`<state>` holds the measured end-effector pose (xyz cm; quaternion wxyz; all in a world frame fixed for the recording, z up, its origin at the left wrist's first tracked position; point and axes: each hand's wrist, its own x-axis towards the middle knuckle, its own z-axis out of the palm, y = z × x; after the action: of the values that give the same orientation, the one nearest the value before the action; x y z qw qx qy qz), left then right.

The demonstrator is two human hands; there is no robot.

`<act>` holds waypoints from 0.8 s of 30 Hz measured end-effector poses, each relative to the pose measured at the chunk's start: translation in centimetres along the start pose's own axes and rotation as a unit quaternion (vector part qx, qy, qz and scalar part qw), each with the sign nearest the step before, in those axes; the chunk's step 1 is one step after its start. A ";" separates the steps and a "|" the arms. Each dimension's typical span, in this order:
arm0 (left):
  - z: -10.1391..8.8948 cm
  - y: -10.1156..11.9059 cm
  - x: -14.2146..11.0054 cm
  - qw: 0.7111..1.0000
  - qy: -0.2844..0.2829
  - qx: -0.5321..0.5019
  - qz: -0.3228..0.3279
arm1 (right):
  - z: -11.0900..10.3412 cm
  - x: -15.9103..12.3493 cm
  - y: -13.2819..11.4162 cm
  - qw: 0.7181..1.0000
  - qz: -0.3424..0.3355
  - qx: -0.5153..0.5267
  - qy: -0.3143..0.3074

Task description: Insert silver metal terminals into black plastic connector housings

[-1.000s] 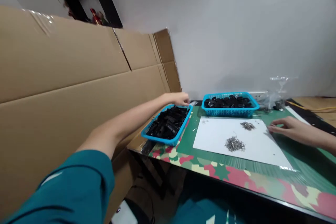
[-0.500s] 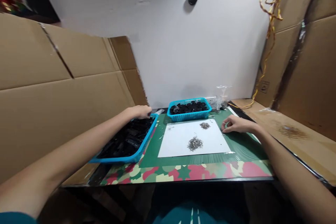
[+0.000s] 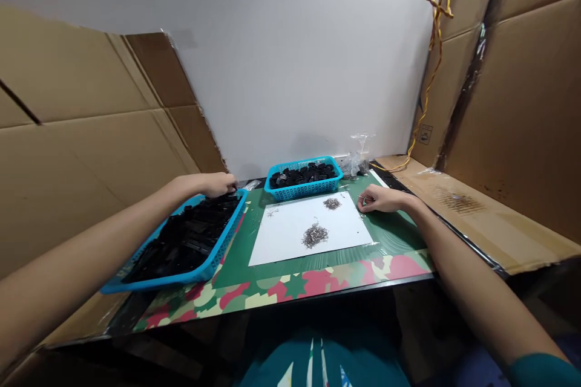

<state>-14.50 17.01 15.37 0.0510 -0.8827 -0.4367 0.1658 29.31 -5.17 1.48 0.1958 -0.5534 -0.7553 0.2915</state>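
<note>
My left hand [image 3: 218, 184] is closed over the far end of a large blue basket [image 3: 209, 266], its fingers pinched on a dark piece that barely shows. Long black plastic parts [image 3: 190, 236] lie piled in that basket. To the right of a white sheet [image 3: 276, 242], my right hand [image 3: 380, 199] rests low over the green mat [image 3: 394, 233], with thumb and fingers curled together. Anything between those fingertips is too small to name. On the sheet are two heaps of tiny metal pieces, a bigger near heap [image 3: 315, 234] and a smaller far heap [image 3: 332, 204].
A smaller blue basket [image 3: 304, 190] of black pieces stands behind the sheet. Clear plastic bags [image 3: 354, 164] lie beside it. Cardboard walls [image 3: 526, 84] flank the table, and a yellow twisted cord [image 3: 436, 54] hangs at the right. A camouflage-patterned strip [image 3: 290, 285] runs along the front edge.
The head view has turned right and tilted down, so everything sits farther left. My left hand stays at the basket's far end; my right hand stays beside the sheet, still curled.
</note>
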 end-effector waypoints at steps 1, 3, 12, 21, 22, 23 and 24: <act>-0.2 -0.4 0.0 1.000 -0.008 -0.008 0.014 | -0.1 0.0 -0.1 1.000 0.006 -0.002 0.007; -0.6 -1.1 0.2 0.999 -0.011 -0.013 0.027 | -0.4 -0.2 -0.2 0.999 0.028 0.001 0.015; -5.1 9.4 -0.7 0.986 0.056 -0.108 0.112 | -0.2 -0.2 0.1 1.000 0.012 -0.019 0.010; 0.9 22.2 1.4 0.888 0.125 -0.327 0.299 | 0.2 -0.1 0.2 0.999 0.043 -0.012 0.022; 2.1 22.9 2.0 0.876 0.136 -0.350 0.304 | 0.1 -0.2 0.2 0.999 0.046 -0.010 0.019; 3.2 23.4 2.5 0.865 0.151 -0.373 0.301 | 0.1 -0.2 0.3 0.999 0.045 -0.009 0.014; 4.2 23.7 3.0 0.853 0.167 -0.399 0.291 | 0.2 -0.1 0.3 0.999 0.041 -0.010 0.010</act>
<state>3.65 4.60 5.11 -0.2838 -0.9284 -0.1735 -0.1655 29.49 -5.26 1.17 0.1852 -0.5891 -0.7327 0.2860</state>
